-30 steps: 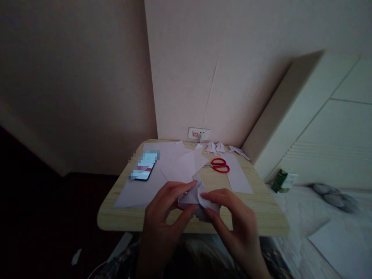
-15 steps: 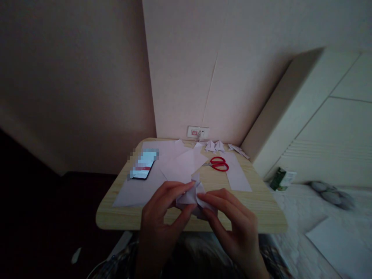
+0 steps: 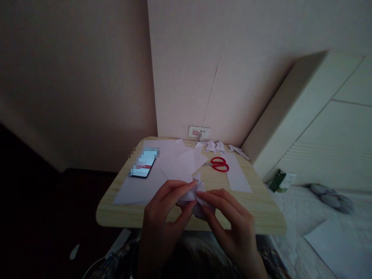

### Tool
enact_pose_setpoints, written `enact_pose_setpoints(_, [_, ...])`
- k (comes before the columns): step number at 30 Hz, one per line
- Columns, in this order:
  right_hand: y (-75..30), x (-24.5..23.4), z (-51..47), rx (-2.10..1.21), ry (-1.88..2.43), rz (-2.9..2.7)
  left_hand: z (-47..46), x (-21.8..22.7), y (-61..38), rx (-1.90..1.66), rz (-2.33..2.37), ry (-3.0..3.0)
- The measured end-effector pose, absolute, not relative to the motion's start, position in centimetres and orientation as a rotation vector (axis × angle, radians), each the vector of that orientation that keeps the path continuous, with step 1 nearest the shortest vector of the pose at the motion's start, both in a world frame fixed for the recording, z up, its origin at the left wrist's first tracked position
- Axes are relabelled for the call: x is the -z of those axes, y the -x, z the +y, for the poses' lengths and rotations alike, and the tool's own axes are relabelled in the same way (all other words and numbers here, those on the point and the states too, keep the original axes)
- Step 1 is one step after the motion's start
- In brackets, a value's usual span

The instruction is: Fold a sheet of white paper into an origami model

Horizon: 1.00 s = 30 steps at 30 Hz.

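Both hands are raised over the near edge of a small wooden table [image 3: 263, 211]. A folded paper [image 3: 194, 192] is held between them, in the air just above the table edge. The paper is white, small and creased into several layers; a pointed flap stands up above the fingertips, and a crumpled lower part hangs below them. The exact shape of the fold cannot be made out in the dim light. The left hand [image 3: 161, 223] is seen with its forefinger and thumb closed on the left side of the paper, and its other fingers [image 3: 162, 193] are curled loosely behind. The right hand [image 3: 234, 226] is seen with its fingers [image 3: 215, 197] laid close together and pinched on the right side of the paper, the thumb tucked beneath. The fingertips of the two hands nearly meet at the paper's middle. Beyond the fingers, large white sheets [image 3: 136, 188] lie flat on the table, with a phone [image 3: 143, 164] resting on them, beyond the left fingers. Red-handled scissors [image 3: 218, 164] lie beyond the right fingers, beside a narrow white strip [image 3: 236, 176]. Several small folded pieces [image 3: 215, 146] are lined up at the far edge, well apart from the fingers, below a wall socket [image 3: 199, 133]. A green packet [image 3: 281, 180] is noted to the right of the table.
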State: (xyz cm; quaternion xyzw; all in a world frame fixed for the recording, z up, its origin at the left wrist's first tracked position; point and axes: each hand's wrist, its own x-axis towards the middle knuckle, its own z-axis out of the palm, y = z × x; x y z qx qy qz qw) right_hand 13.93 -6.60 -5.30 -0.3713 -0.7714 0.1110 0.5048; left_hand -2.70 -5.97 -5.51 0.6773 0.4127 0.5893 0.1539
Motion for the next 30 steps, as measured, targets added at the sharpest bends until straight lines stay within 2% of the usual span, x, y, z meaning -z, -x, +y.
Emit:
enact_pose_setpoints(6, [-13.9,5.2,-6.8,-0.282,0.909,-1.857,-5.9,5.7,2.8,-1.654,1.13,-1.769])
enact_pose_setpoints(16, [-14.0,5.0,-7.2,-0.083,0.959,-1.849,-6.1,4.8,2.1,-1.597,1.063,-1.472])
enact_pose_setpoints(30, [-14.2,4.3,-7.3,-0.125,0.915,-1.914,-5.8,5.5,2.6,-1.534,0.966,-1.573])
